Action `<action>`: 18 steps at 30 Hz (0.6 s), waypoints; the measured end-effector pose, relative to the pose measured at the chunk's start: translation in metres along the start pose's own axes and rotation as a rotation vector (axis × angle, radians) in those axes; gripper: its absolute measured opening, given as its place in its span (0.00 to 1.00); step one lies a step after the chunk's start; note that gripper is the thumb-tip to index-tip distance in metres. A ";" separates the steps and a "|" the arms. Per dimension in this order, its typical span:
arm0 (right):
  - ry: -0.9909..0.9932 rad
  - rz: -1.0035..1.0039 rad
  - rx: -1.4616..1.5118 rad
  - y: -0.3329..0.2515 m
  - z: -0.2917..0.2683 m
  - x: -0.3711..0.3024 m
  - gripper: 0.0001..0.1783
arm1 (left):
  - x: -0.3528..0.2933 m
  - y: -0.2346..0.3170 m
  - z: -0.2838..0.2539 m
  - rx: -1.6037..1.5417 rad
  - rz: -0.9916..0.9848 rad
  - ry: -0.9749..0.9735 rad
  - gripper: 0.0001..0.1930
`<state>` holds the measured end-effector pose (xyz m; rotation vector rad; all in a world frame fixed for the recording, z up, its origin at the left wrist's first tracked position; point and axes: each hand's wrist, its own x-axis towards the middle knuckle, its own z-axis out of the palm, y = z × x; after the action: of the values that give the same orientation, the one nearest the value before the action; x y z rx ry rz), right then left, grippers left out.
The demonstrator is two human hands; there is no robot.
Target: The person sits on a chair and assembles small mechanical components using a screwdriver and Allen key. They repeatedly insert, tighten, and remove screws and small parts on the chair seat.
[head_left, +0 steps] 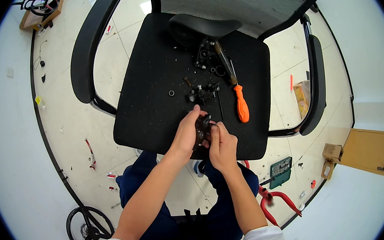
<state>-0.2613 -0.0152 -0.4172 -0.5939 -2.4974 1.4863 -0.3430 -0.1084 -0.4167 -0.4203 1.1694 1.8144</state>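
Observation:
My left hand (186, 133) is closed around a small black metal part (201, 131) with round holes or bolts, close to the front edge of a black chair seat (146, 111). On its other side my right hand (222, 146) pinches the same part, thumb and fingers pressed together. Just beyond the hands lies a black and silver mechanical assembly (203, 92). Beside it are a small metal ring (171, 93) and a rusty bolt (187, 81). An orange-handled screwdriver (242, 106) rests to the right. Behind it are a bicycle saddle (203, 30) and a black bracket (203, 54).
Armrests (87, 59) flank the seat, with a mesh backrest (221, 2) behind. On the floor at right are a red frame piece (281, 198), a green tool case (281, 171) and cardboard boxes (332, 153). A black wheel (90, 228) lies at lower left.

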 end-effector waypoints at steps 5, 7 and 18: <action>-0.046 -0.004 0.019 0.010 0.005 -0.002 0.16 | 0.004 -0.007 -0.008 -0.043 -0.070 -0.002 0.28; -0.016 0.012 0.007 0.010 0.007 -0.003 0.18 | 0.003 -0.008 0.000 0.054 0.014 0.102 0.28; 0.049 0.109 -0.059 0.009 0.008 -0.004 0.22 | 0.022 -0.029 0.003 0.197 0.235 0.231 0.20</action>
<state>-0.2586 -0.0195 -0.4283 -0.7780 -2.5163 1.4194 -0.3305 -0.0908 -0.4459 -0.3984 1.5996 1.8612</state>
